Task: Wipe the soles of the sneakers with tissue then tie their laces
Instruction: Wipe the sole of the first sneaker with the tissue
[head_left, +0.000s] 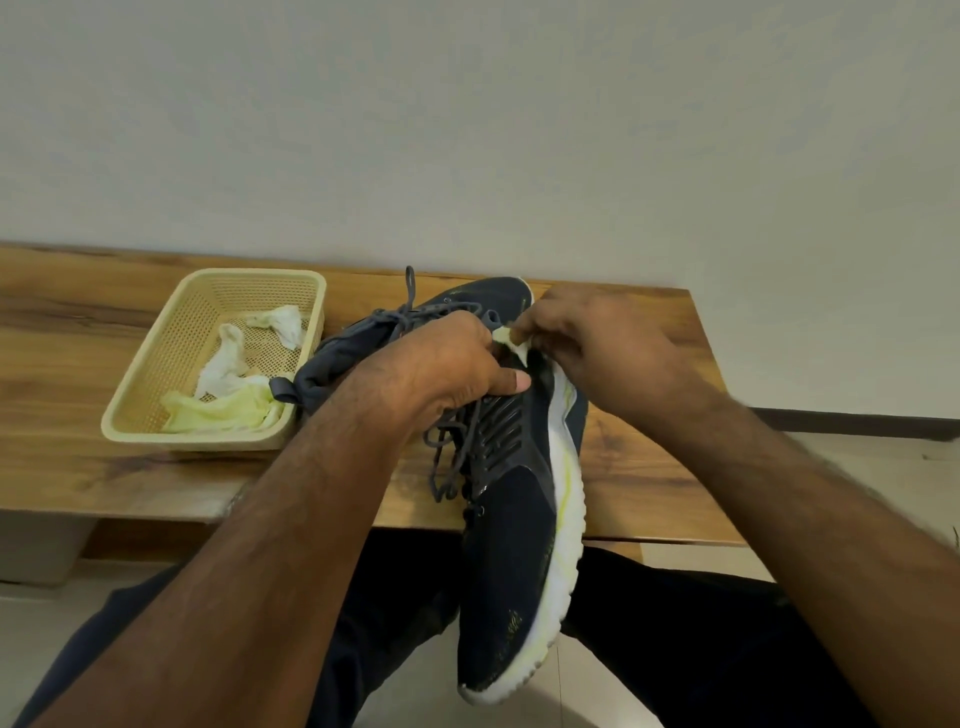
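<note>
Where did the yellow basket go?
The yellow basket sits on the wooden bench, on the left of the head view, beside the heel of the second sneaker; crumpled tissues lie inside.

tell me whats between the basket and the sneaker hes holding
In the head view, the second sneaker lies on the bench between the basket and the held sneaker, its heel against the basket's near corner.

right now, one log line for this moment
left hand grips sneaker | right hand wipes sole with tissue | laces untied
</note>
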